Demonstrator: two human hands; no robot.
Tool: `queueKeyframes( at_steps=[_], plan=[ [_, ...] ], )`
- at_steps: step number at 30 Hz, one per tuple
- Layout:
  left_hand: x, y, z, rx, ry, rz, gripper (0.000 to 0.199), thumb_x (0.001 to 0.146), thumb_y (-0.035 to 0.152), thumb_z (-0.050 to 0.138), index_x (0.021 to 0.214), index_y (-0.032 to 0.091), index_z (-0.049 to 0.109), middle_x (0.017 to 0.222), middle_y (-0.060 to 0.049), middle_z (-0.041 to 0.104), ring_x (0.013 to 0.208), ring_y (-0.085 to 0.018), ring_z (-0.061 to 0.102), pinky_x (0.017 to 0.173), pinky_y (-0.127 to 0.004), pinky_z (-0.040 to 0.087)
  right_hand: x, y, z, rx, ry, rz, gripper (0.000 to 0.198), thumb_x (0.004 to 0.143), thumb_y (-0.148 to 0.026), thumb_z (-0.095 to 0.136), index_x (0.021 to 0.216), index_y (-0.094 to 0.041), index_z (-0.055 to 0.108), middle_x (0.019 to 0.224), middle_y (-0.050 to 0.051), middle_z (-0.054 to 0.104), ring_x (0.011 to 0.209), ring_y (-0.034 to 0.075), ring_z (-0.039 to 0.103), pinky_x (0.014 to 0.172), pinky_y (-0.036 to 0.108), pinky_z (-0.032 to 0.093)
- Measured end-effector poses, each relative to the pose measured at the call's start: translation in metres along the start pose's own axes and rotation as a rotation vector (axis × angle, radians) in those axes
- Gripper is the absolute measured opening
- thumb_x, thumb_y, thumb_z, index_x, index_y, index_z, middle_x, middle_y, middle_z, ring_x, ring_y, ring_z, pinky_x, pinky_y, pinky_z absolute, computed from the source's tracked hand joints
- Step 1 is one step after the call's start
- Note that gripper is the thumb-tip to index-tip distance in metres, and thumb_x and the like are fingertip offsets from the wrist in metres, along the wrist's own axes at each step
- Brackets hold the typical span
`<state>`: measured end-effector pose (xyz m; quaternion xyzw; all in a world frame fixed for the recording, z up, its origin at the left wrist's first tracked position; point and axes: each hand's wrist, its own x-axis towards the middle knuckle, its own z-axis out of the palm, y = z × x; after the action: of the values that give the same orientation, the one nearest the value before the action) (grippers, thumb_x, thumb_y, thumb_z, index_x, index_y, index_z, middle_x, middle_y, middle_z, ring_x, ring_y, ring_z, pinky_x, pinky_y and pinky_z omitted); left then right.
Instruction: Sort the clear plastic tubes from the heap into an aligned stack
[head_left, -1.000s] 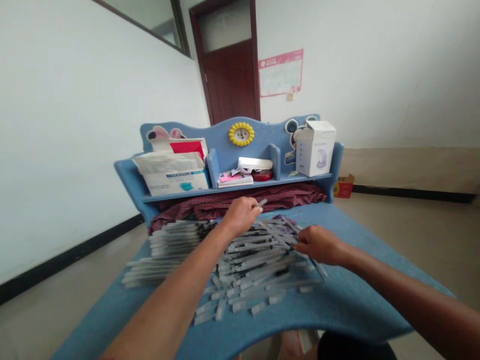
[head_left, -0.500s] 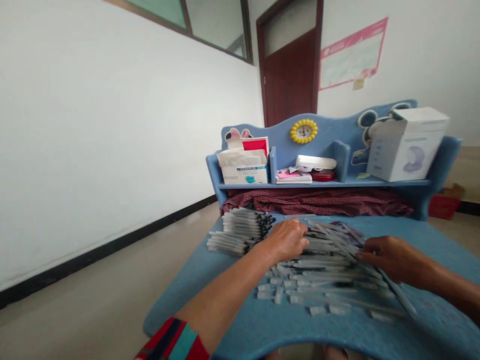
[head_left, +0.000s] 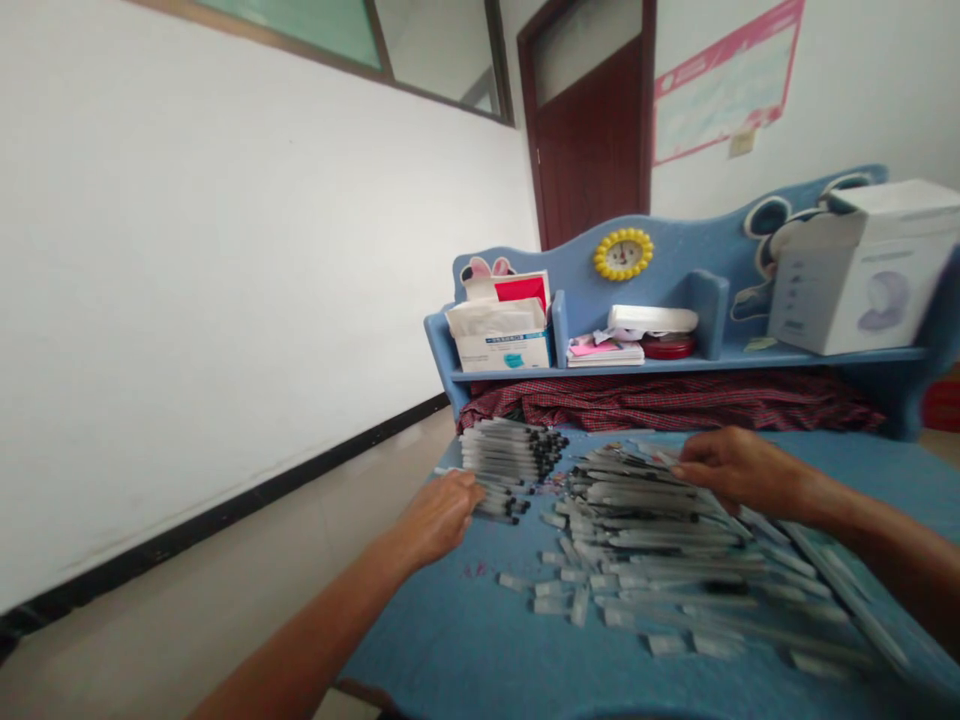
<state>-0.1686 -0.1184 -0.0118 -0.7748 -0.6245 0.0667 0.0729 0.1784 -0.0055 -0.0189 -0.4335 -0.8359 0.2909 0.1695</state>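
My left hand (head_left: 444,512) is closed at the left end of a neat stack of clear pens with black tips (head_left: 501,450). The pale end of a pen (head_left: 450,470) shows at its fingers; the rest of that pen is hidden. My right hand (head_left: 731,465) pinches a clear pen (head_left: 666,458) at the far right of a looser pile of pen barrels (head_left: 637,500). Several short clear caps (head_left: 551,605) lie scattered in front of that pile. More long barrels (head_left: 847,600) lie slanted below my right forearm.
The blue desk (head_left: 450,640) has a shelf at its back with an opened mask box (head_left: 506,350), a yellow flower-shaped clock (head_left: 623,255), a red round tin (head_left: 669,347) and a large white box (head_left: 862,270). A checked cloth (head_left: 675,402) is tucked under the shelf.
My left hand has moved from the middle pile leftward to the stacked pens. My right hand has shifted up and away over the loose pile. The view has turned slightly.
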Motion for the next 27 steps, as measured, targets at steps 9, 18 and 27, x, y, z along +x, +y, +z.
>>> queueKeyframes(
  at_steps=[9,18,27],
  plan=[
    [0.009,-0.010,0.006,0.018,-0.025,0.040,0.010,0.073,0.010,0.051,0.075,0.018,0.058,0.086,-0.006,0.061,0.087,-0.023,0.057,0.078,-0.033,0.043,-0.003,0.021,0.012,0.041,0.013,0.004,0.034,0.080,-0.046,0.046,0.065,-0.017,0.054,0.046,-0.003,0.048,0.043,0.012,0.049,0.045,0.023,0.034],
    [0.014,0.009,-0.010,-0.024,0.017,0.073,0.010,0.083,0.015,0.043,0.082,0.018,0.053,0.086,-0.005,0.061,0.083,-0.020,0.058,0.077,-0.033,0.045,-0.008,0.013,0.008,0.130,0.087,-0.049,0.032,0.082,-0.042,0.048,0.063,-0.017,0.053,0.049,-0.003,0.046,0.044,0.010,0.045,0.044,0.022,0.032],
    [0.071,0.099,-0.031,-0.152,0.339,0.476,0.015,0.090,0.015,0.037,0.088,0.017,0.052,0.084,-0.005,0.057,0.080,-0.018,0.054,0.070,-0.028,0.044,-0.008,-0.001,0.018,0.411,0.068,-0.149,0.039,0.084,-0.047,0.049,0.060,-0.016,0.051,0.042,-0.003,0.049,0.038,0.008,0.044,0.039,0.019,0.029]
  ],
)
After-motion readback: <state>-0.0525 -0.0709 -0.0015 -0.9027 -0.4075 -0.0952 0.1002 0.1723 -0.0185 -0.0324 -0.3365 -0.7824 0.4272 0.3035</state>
